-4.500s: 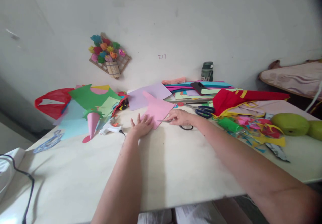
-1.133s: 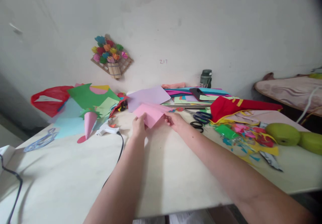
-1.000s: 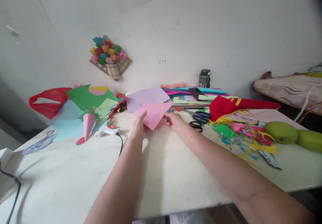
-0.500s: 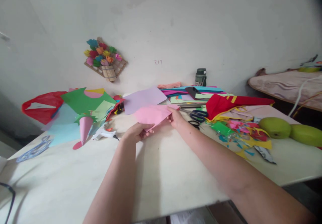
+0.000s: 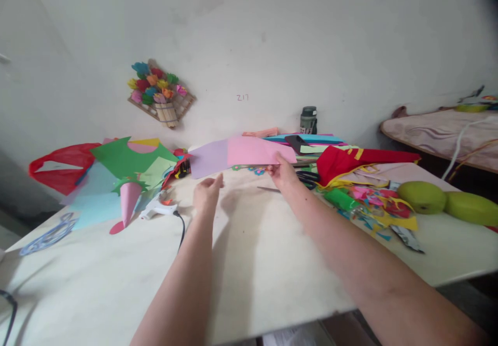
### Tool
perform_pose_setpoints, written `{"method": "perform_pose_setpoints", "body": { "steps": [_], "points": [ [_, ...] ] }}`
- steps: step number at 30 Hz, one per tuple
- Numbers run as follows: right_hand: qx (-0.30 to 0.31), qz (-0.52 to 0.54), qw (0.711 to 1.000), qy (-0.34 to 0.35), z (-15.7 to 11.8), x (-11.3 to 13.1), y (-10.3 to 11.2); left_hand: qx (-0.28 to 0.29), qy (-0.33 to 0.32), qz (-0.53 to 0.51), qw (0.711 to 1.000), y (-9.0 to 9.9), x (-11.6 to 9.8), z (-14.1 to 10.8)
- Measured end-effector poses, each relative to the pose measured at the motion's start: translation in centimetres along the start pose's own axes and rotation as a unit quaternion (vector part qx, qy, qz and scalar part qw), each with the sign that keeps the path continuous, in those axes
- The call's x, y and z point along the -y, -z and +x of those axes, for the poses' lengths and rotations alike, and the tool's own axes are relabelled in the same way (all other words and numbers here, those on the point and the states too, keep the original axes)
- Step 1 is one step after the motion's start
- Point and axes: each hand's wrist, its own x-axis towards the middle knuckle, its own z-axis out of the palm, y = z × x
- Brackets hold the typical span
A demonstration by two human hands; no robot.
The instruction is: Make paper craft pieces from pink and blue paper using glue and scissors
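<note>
My right hand (image 5: 283, 174) pinches the lower right edge of a pink paper sheet (image 5: 257, 150), which is held above the back of the table and overlaps a lilac sheet (image 5: 208, 159). To the left, my left hand (image 5: 208, 192) is raised over the white table with its fingers curled together and nothing visible in them. Scissors (image 5: 307, 178) with dark handles lie beside my right hand, partly hidden by it. Small flower shapes (image 5: 257, 170) show just under the pink sheet's lower edge.
On the left are a pink cone (image 5: 129, 201), a white glue gun (image 5: 158, 209), a green sheet (image 5: 128, 159) and a red bag (image 5: 64, 165). To the right lie red cloth (image 5: 350, 162), paper scraps (image 5: 385, 206) and green fruits (image 5: 422, 197). A bottle (image 5: 308, 120) stands at the back.
My left hand has let go of the pink sheet and moved slightly left. My right hand has carried the sheet up and to the right, uncovering the flower shapes.
</note>
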Motion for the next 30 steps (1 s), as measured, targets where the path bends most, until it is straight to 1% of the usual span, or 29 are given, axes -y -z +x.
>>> {"method": "perform_pose_setpoints", "body": {
  "steps": [1, 2, 3, 4, 6, 7, 10, 12, 15, 17, 20, 22, 23, 25, 30],
  "points": [
    [-0.001, 0.003, 1.000, -0.005, -0.3, -0.3, -0.3, 0.023, 0.005, 0.055, 0.998, -0.7, 0.1, -0.4],
    [0.003, 0.004, 1.000, -0.011, -0.8, -0.6, -0.7, 0.060, 0.018, 0.081, 0.995, -1.5, 0.2, -0.9],
    [0.007, 0.007, 1.000, -0.018, -1.3, -1.1, -1.1, 0.103, 0.037, 0.079, 0.991, -2.3, 0.2, -1.4],
    [0.021, 0.010, 0.999, -0.034, -1.9, -1.7, -1.6, 0.136, 0.058, 0.054, 0.987, -3.2, 0.3, -1.9],
    [0.038, 0.017, 0.997, -0.061, -3.3, -3.0, -2.4, 0.161, 0.078, -0.038, 0.983, -4.5, 0.5, -2.7],
    [0.041, 0.006, 0.996, -0.075, -3.9, -3.6, -2.7, 0.159, 0.087, -0.088, 0.979, -5.0, 0.6, -2.9],
    [0.022, -0.043, 0.995, -0.092, -5.4, -5.0, -3.3, 0.099, 0.098, -0.202, 0.969, -5.2, 0.9, -2.7],
    [0.011, -0.069, 0.993, -0.096, -5.6, -5.2, -3.2, 0.064, 0.102, -0.236, 0.964, -4.7, 1.1, -2.1],
    [0.021, -0.103, 0.991, -0.077, -4.8, -4.4, -2.5, 0.040, 0.125, -0.247, 0.960, -3.6, 1.2, -1.4],
    [0.057, -0.146, 0.986, -0.060, -3.8, -3.6, -1.7, 0.036, 0.135, -0.243, 0.960, -3.1, 1.3, -1.1],
    [0.156, -0.214, 0.960, -0.094, -2.4, -2.7, -0.5, 0.047, 0.130, -0.229, 0.964, -2.6, 1.2, -0.9],
    [0.215, -0.240, 0.938, -0.126, -2.1, -2.6, 0.0, 0.049, 0.124, -0.217, 0.967, -2.5, 1.2, -0.9],
    [0.235, -0.250, 0.929, -0.136, -2.1, -2.8, 0.1, 0.050, 0.122, -0.213, 0.968, -2.5, 1.2, -0.9],
    [0.247, -0.268, 0.921, -0.136, -2.4, -3.2, 0.1, 0.053, 0.118, -0.208, 0.970, -2.6, 1.0, -1.0],
    [0.202, -0.286, 0.934, -0.075, -3.4, -3.7, -0.5, 0.079, 0.115, -0.208, 0.968, -2.6, 0.6, -1.4]
  ]
}}
